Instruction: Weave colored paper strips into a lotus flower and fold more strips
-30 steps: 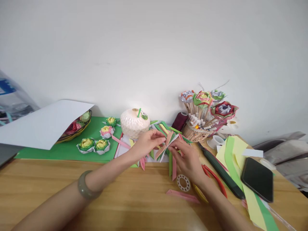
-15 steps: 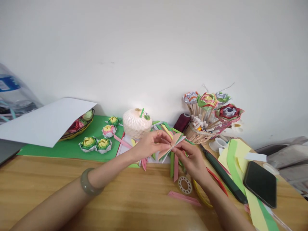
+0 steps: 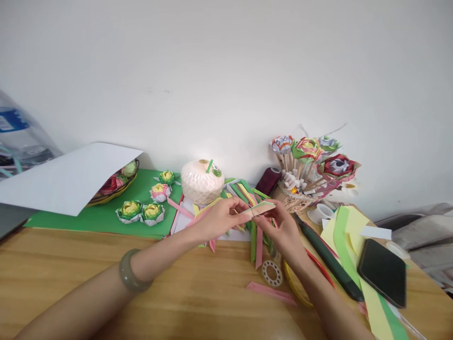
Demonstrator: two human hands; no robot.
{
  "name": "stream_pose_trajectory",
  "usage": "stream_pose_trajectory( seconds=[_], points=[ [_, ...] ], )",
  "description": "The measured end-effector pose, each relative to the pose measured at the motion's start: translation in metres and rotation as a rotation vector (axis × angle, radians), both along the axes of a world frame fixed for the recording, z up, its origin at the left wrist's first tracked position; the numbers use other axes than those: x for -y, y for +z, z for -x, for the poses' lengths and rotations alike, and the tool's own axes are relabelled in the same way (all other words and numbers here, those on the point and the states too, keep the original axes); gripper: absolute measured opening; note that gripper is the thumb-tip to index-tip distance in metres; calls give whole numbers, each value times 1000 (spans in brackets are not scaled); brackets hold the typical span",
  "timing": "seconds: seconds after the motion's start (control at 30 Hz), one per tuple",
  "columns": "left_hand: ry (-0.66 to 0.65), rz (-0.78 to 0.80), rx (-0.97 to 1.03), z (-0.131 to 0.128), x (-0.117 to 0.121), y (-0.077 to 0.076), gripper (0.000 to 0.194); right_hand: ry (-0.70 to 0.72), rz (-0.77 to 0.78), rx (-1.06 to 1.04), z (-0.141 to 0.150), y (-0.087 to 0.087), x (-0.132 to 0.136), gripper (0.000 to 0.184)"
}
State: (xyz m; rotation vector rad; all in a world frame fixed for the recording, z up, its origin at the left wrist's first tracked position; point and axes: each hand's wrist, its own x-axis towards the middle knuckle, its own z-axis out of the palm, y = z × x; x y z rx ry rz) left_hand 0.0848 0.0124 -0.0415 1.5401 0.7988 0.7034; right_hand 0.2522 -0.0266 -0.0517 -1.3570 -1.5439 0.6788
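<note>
Between my two hands is a small stack of folded paper strips point(image 3: 264, 208), pale pink, green and white, drawn in at the middle. My left hand point(image 3: 226, 213), with a ring on one finger, pinches its left end. My right hand point(image 3: 281, 224) grips it from the right, thumb below and fingers behind. The stack is held above the table, over a pile of folded paper strips point(image 3: 253, 241) in green, pink and yellow. Fingertips hide parts of the stack.
Paper flowers point(image 3: 153, 212) rest on a green sheet point(image 3: 102, 219) at left, near a white round coconut point(image 3: 202, 182). A basket of stemmed flowers point(image 3: 292, 196) stands behind my right hand. A green cutter point(image 3: 331, 259), a phone point(image 3: 382, 271) and a perforated ring point(image 3: 272, 273) lie at right.
The folded paper stack has turned in my fingers: its fanned, crossed ends now look closed up into a flatter strip. Both hands stay in nearly the same place.
</note>
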Motion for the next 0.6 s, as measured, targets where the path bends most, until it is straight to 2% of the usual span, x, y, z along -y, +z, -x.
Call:
stream_pose_trajectory(
  seconds=[0.07,0.13,0.23,0.37,0.47,0.6],
  points=[
    [8,-42,14,0,3,0,22,60,28,-147,0,2,0,33],
    [-6,-87,42,-1,5,1,23,91,54,-226,-1,4,1,30],
    [-39,-155,49,-1,8,3,20,51,74,-256,-1,5,1,24],
    [-35,-291,8,-1,7,4,8,65,86,-289,-2,2,0,26],
    [-21,-392,-14,-1,6,2,13,87,95,-317,-3,0,-1,26],
    [-20,-365,-63,0,7,2,21,113,95,-316,-3,-1,0,22]
  ],
)
